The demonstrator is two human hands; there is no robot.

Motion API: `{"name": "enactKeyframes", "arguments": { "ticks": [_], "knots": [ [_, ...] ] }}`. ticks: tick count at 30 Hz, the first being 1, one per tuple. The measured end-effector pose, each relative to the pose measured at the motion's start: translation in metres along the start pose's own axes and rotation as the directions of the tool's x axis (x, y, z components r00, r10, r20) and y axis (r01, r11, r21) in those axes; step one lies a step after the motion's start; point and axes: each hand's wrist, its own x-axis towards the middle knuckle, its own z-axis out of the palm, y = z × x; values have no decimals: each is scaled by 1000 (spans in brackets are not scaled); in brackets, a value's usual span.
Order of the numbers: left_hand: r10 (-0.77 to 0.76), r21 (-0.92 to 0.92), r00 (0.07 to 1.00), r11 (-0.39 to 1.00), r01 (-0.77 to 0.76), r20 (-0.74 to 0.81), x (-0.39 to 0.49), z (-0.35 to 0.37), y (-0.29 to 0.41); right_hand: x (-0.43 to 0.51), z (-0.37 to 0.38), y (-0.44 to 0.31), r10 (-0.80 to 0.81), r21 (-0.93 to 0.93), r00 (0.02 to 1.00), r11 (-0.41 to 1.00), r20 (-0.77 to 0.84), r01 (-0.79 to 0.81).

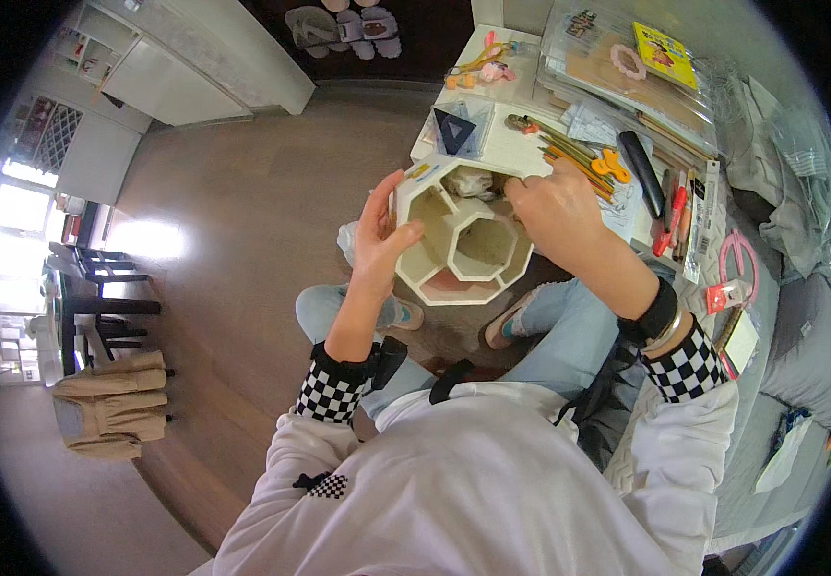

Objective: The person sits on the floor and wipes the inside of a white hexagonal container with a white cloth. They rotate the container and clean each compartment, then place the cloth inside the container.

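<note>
A white octagonal plastic organizer (459, 216), divided into compartments around a central octagonal well, is tilted so that its openings face me. My left hand (379, 237) grips its left wall, the thumb over the rim. At the upper right rim is my right hand (556, 205), its fingers curled down at a compartment; whether they pinch something there is hidden. Crumpled clear plastic (471, 183) lies in the top compartment. Beside the right hand, pencils (581, 162) lie on the white table, with an orange fidget spinner (610, 166) and a black case (641, 174).
A clear box with a dark triangle (455, 129) stands on the white table (523, 155) behind the organizer. Farther right are red markers (671, 222), pink scissors (738, 263) and a notepad (739, 338) on the grey sofa (754, 432). Stacked clear folders (602, 72) lie at the back.
</note>
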Motion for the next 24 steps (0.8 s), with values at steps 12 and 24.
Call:
{"name": "enactKeyframes", "arguments": {
  "ticks": [12,24],
  "knots": [
    [23,-24,1000,999,-23,-21,5,9,-1,-18,-15,15,194,522,981,834,29,-180],
    [7,-54,1000,999,-9,-28,7,9,-8,-20,-29,25,222,463,970,873,-98,-153]
  ]
}}
